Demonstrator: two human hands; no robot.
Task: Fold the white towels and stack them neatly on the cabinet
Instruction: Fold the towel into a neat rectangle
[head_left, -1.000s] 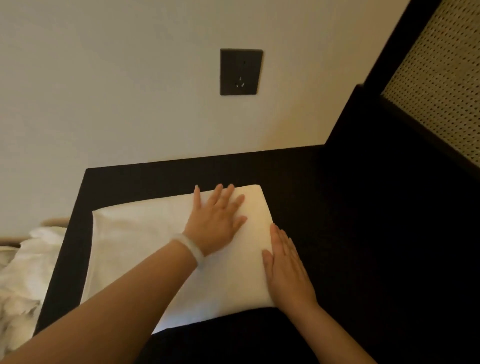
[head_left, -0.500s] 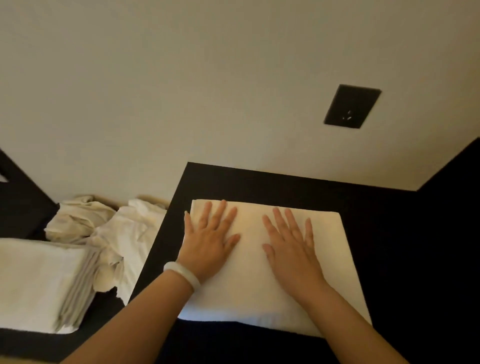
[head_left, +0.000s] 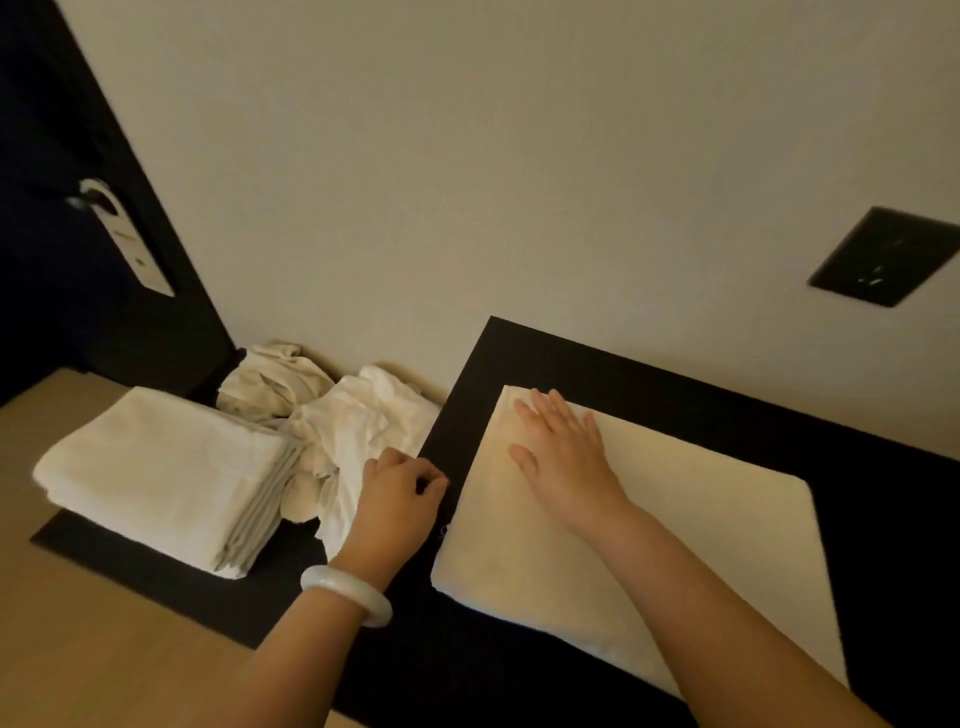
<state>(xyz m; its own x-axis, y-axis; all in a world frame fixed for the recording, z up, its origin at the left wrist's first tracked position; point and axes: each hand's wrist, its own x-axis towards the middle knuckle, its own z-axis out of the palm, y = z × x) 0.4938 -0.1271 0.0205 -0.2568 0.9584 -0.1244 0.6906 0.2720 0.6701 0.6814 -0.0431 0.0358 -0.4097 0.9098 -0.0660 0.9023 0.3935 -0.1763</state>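
Observation:
A folded white towel (head_left: 649, 545) lies flat on the black cabinet top (head_left: 675, 395). My right hand (head_left: 561, 452) rests palm down, fingers straight, on the towel's far left corner. My left hand (head_left: 395, 499), with a white bangle on the wrist, is off the towel at the cabinet's left edge. Its fingers are curled, with nothing visible between them. It hovers over the edge of a crumpled pile of white towels (head_left: 358, 431) just left of the cabinet.
A stack of folded white towels (head_left: 156, 473) sits on a lower black surface (head_left: 156, 561) to the left, beside the crumpled pile. A dark door with a hanger tag (head_left: 130, 239) is at far left. A black wall socket (head_left: 883, 257) is above the cabinet.
My left hand left the folded towel and moved left to the cabinet edge, curling its fingers. My right hand slid to the towel's left corner. The view swung left.

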